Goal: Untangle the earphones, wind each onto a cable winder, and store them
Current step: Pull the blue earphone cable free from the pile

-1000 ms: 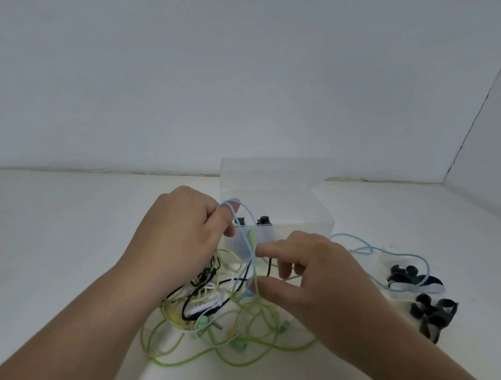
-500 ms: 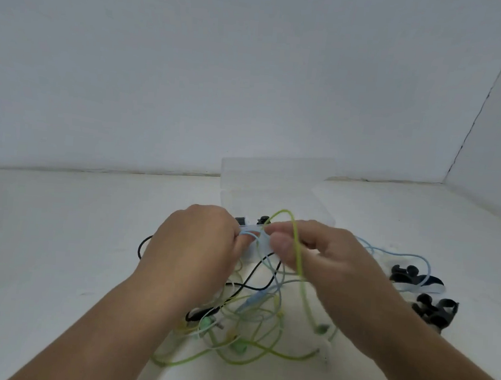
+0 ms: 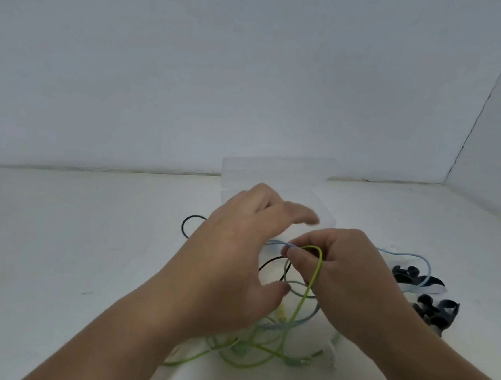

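Left hand [image 3: 231, 266]: fingers spread over the tangle [image 3: 260, 351], gripping nothing I can see; tips blurred.
Right hand [image 3: 346, 284]: pinching loops of green cable [image 3: 316, 273] and blue cable [image 3: 409, 255], lifted.
Earphones: knotted heap under both hands, before the box [image 3: 275, 169]; black cable [image 3: 183, 226] strays left.
Risk: I'd say hauling the pinched loops tightens the knot, or blue cable snags the winders [image 3: 410, 276].
Count: three cable colours sure, two winder clumps, one box.

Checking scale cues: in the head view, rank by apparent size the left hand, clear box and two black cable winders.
1. left hand, inflated by nearness
2. clear box, partly hidden
3. far cable winder and near cable winder: alike
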A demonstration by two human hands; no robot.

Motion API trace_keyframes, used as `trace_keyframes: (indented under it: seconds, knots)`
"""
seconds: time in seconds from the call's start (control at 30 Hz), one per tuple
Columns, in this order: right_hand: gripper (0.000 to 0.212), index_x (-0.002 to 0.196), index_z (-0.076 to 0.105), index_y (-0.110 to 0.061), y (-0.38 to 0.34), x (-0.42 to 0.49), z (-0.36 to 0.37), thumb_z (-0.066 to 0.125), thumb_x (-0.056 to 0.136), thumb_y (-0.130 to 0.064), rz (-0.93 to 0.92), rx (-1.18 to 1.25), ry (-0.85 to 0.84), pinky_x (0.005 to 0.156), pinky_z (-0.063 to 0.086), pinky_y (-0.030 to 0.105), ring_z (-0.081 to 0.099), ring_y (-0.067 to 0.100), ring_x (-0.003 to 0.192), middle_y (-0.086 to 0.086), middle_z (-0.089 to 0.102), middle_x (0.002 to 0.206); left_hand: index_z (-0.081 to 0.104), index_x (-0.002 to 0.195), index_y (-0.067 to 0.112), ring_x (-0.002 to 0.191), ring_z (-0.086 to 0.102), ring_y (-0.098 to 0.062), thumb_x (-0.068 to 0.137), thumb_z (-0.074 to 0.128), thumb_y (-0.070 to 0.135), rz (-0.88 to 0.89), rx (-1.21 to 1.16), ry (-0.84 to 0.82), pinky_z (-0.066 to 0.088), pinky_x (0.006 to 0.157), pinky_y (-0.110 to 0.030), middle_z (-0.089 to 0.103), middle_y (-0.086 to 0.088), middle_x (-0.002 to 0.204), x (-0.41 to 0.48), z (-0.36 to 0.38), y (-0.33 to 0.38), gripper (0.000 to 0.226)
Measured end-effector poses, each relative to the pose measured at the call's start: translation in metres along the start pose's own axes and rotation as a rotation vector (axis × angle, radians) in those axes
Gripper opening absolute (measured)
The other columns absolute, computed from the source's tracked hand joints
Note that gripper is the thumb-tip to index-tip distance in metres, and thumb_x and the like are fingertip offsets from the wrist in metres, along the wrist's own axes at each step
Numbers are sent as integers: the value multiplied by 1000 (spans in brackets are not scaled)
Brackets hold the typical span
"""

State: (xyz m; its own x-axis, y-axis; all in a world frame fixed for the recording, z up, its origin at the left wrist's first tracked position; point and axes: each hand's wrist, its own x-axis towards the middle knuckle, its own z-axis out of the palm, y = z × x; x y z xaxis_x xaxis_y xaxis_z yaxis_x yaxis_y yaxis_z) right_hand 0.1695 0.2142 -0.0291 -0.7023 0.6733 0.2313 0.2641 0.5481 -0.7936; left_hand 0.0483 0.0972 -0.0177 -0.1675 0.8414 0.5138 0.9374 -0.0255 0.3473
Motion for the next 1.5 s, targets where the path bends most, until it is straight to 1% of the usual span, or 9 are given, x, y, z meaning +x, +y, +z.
trace_keyframes:
  seconds: [0.2,0.3,0.47,0.57,0.77,0.93,1.03,1.2,1.5]
  knots:
    - [33,54,59,-16,0,0,-4,67,86,-21,13,-19,-9,45,26,24,28,10,45,-6,30,42,51,99,42,69,58,-12,68,78,53,-20,-171,-62,46,57,-25,65,17,81,-4,1,14,42]
    - [23,66,70,-15,1,-1,-3,65,88,-20,-29,-17,-56,48,32,27,34,9,46,-2,43,44,54,98,36,60,62,-5,83,77,25,-81,-319,-41,49,56,-23,70,13,71,-2,1,16,29]
    - [10,101,68,-29,4,2,-11,68,91,-28,-38,13,-56,46,33,12,45,1,43,-16,51,45,60,85,15,35,42,-17,97,50,-1,-629,-930,486,37,38,-22,44,5,43,11,-21,-6,23]
    - [16,78,71,-23,1,2,-17,66,92,-30,-112,-81,-49,42,33,16,40,4,40,-8,52,45,63,76,21,44,41,-17,96,56,15,-847,-487,572,32,48,-23,51,4,57,9,-36,-43,22]
    - [18,79,74,-21,-8,-1,-20,63,93,-20,-205,187,-67,45,34,12,40,5,44,-9,51,47,67,98,31,101,55,-26,89,64,24,-663,373,314,46,82,-38,60,2,107,-1,-27,-46,12]
    - [21,81,72,-17,-9,-3,-19,58,96,-17,-223,232,-124,62,46,12,66,5,66,-8,75,74,73,100,35,108,63,-1,87,67,37,-162,-242,239,44,94,-24,70,19,108,2,-25,-10,14]
    - [24,79,69,-17,-12,-3,-21,54,98,-15,-207,276,-123,75,49,13,71,5,79,-7,76,77,75,91,38,96,67,4,74,85,35,-174,-318,5,47,82,-11,73,22,93,1,-18,-2,20]
    - [29,76,63,-13,-10,-2,-22,49,101,-14,-83,386,13,90,53,54,74,24,80,1,77,78,78,75,28,63,67,-10,76,82,19,-294,-399,134,52,63,-24,74,3,69,4,-18,-17,11]
    - [30,78,57,-8,-16,-1,-19,42,103,-12,83,630,-23,72,57,34,75,30,74,14,76,79,77,82,24,58,60,-14,66,65,7,-423,-614,41,43,64,-29,64,6,67,2,-26,-17,26]
